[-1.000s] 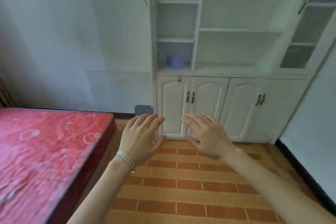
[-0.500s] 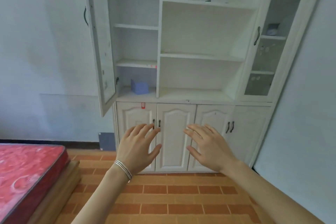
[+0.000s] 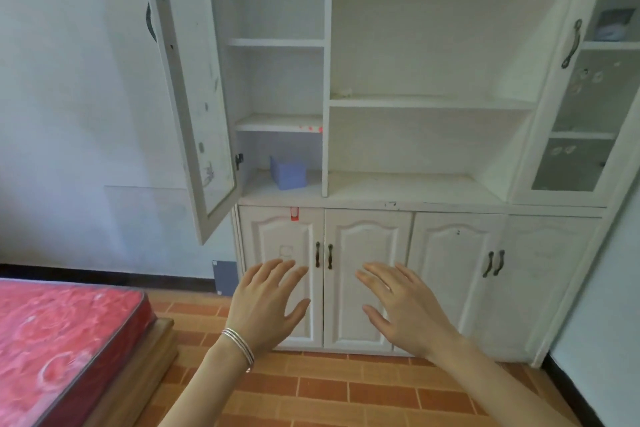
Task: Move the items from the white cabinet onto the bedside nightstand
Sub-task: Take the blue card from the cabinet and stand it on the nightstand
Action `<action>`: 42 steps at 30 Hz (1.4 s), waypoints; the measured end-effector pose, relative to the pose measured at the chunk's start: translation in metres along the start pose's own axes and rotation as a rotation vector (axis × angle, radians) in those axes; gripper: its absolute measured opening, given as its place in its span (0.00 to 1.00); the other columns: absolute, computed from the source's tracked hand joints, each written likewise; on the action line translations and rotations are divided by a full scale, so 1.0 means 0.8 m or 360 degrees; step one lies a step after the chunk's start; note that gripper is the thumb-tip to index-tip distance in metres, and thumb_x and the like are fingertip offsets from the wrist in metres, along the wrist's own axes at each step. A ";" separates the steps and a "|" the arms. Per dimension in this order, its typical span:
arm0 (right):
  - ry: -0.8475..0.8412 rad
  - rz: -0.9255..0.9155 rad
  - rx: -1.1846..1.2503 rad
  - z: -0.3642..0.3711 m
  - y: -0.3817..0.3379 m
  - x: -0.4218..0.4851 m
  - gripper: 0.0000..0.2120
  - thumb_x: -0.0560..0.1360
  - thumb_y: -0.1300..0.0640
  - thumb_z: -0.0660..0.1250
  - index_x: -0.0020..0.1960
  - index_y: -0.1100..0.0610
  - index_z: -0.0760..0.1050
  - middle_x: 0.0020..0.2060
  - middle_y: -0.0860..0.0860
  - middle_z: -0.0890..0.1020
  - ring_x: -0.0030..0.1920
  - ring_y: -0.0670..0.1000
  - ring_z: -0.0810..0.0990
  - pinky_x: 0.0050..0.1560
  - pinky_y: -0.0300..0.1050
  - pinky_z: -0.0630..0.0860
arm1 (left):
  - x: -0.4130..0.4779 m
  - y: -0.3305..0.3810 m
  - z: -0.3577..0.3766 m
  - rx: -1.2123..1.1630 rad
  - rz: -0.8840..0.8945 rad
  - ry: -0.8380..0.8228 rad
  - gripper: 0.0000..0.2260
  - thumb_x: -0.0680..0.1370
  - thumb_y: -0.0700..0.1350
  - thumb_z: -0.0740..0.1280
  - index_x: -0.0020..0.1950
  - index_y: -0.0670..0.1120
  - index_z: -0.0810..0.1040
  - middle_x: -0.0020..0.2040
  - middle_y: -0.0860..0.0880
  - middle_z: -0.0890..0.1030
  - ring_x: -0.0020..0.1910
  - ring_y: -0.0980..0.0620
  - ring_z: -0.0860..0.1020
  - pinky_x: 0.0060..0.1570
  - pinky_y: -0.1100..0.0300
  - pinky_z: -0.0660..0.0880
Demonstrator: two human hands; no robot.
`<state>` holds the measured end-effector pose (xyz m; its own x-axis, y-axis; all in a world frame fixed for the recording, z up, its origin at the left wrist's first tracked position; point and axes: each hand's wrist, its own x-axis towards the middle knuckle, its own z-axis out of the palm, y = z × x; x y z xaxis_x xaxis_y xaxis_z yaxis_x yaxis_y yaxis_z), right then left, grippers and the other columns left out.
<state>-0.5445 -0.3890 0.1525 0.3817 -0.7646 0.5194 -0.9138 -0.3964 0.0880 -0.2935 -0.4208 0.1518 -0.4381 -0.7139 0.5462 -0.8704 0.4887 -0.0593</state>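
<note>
The white cabinet [image 3: 415, 191] fills the middle and right of the view, with open shelves above and closed lower doors. A small blue box [image 3: 288, 173] sits on the lowest shelf of the left compartment, behind the swung-out glass door [image 3: 194, 97]. A blurred bluish item [image 3: 613, 24] rests on an upper shelf at the far right. My left hand [image 3: 266, 302], with thin bracelets on the wrist, and my right hand [image 3: 405, 308] are held out flat, fingers spread, in front of the lower doors and well below the blue box. Both hold nothing. No nightstand is in view.
A bed with a red mattress [image 3: 59, 340] on a wooden frame stands at the lower left. The floor [image 3: 346, 392] is orange tile. A second glass door [image 3: 575, 135] stands open at the right. White walls flank the cabinet.
The view has risen and closed in on the cabinet, so the upper shelves and left glass door loom larger. Both hands keep the same spread pose.
</note>
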 end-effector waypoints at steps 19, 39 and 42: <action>0.0050 -0.0064 0.0139 0.227 0.082 0.321 0.23 0.72 0.48 0.57 0.63 0.55 0.74 0.60 0.52 0.78 0.61 0.52 0.74 0.64 0.54 0.68 | 0.215 -0.231 0.185 -0.0022 -0.0026 -0.0071 0.23 0.73 0.60 0.57 0.63 0.50 0.75 0.58 0.49 0.79 0.57 0.48 0.77 0.56 0.49 0.74; -0.0033 -0.0381 0.0118 0.445 0.259 0.632 0.27 0.64 0.53 0.77 0.61 0.58 0.76 0.57 0.54 0.80 0.56 0.53 0.78 0.59 0.53 0.73 | 0.462 -0.390 0.390 0.0102 -0.0344 -0.0151 0.23 0.72 0.59 0.56 0.60 0.49 0.78 0.55 0.48 0.81 0.54 0.45 0.79 0.51 0.50 0.76; -0.0034 -0.0346 0.0129 0.479 0.270 0.661 0.27 0.64 0.55 0.77 0.61 0.59 0.76 0.57 0.54 0.80 0.56 0.55 0.79 0.58 0.53 0.74 | 0.489 -0.417 0.420 0.0099 -0.0337 -0.0213 0.24 0.72 0.59 0.56 0.60 0.49 0.79 0.55 0.49 0.81 0.53 0.46 0.79 0.51 0.51 0.76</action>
<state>-0.4868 -1.0740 0.1204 0.5721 -0.6668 0.4775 -0.7959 -0.5919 0.1270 -0.2500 -1.0318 0.1048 -0.2671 -0.8590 0.4367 -0.9562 0.2926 -0.0092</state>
